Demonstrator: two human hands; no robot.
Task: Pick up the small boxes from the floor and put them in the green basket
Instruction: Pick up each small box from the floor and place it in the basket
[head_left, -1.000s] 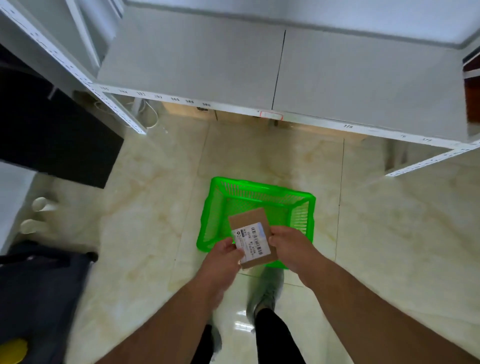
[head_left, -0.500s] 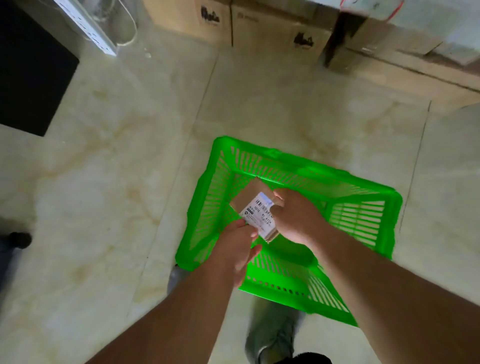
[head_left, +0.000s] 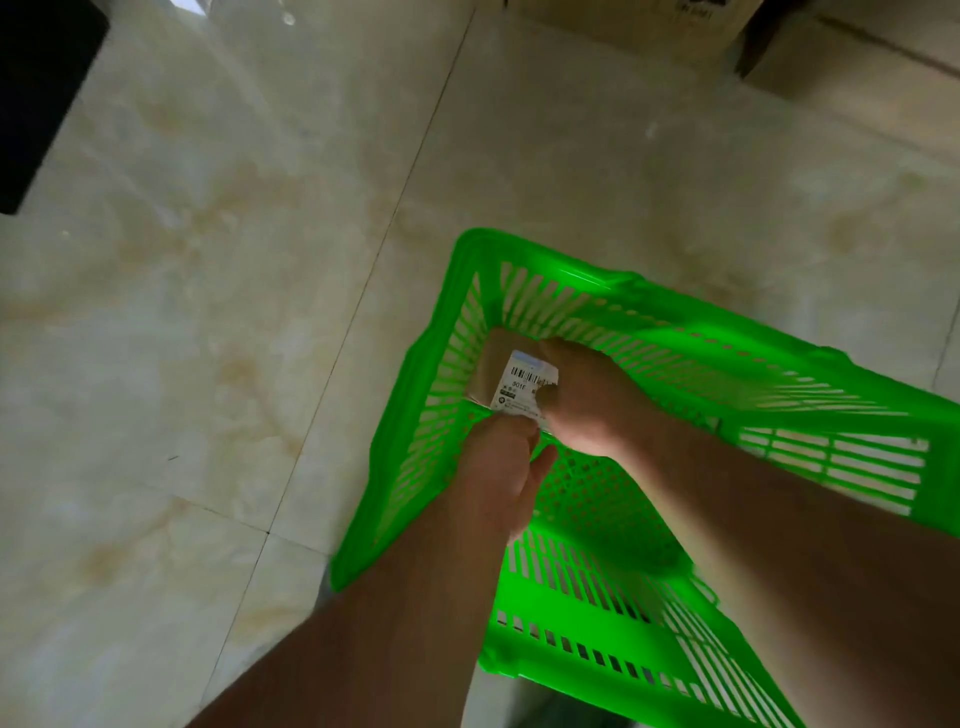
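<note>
A small brown cardboard box (head_left: 511, 382) with a white barcode label sits low inside the green basket (head_left: 831, 384), in its far left corner. My right hand (head_left: 592, 400) grips the box's right side, fingers curled over the label. My left hand (head_left: 501, 467) holds the box's near edge from below, thumb out to the right. Both forearms reach down into the basket from the bottom of the view. The basket's mesh floor shows bare beside the hands.
The basket stands on glossy beige floor tiles (head_left: 208, 312). Large cardboard cartons (head_left: 649, 26) line the far edge at the top. A black panel (head_left: 36, 88) sits at the upper left.
Both hands have lowered the box from above the basket down into its far left corner. The view has dropped closer to the basket and floor.
</note>
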